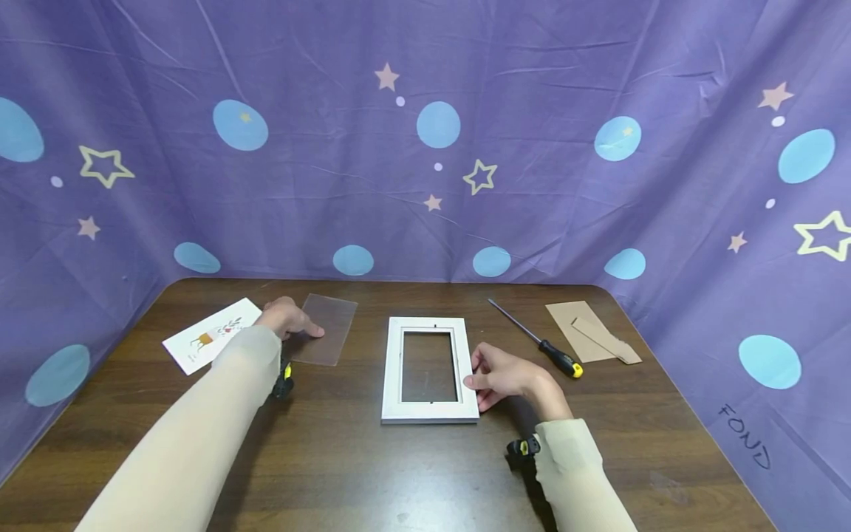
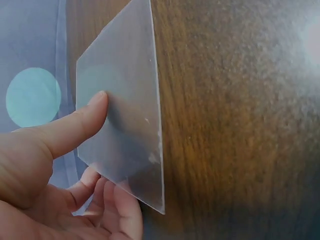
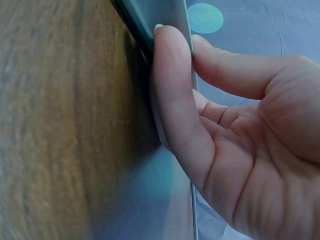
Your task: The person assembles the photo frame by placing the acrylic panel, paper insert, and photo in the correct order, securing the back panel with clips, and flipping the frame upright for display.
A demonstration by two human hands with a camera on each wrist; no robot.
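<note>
My left hand (image 1: pixel 286 318) pinches a clear plastic sheet (image 1: pixel 335 321) near its left edge. In the left wrist view the thumb lies across the face of the sheet (image 2: pixel 132 100), and the other fingers curl behind its lower edge. A white picture frame (image 1: pixel 394 369) lies at mid-table, its opening showing the wood below. My right hand (image 1: pixel 501 377) grips the frame's right side; up close, in the right wrist view, a finger and the thumb sit on either side of the frame's edge (image 3: pixel 172 12).
Left of the left hand lies a white card (image 1: pixel 206 340) with a printed animal and plant. A screwdriver (image 1: pixel 560 357) with a black and yellow handle is right of the frame. Beyond it lies a brown backing board (image 1: pixel 565 314) with a strip (image 1: pixel 601 340). A purple curtain (image 1: pixel 532 148) closes off the back.
</note>
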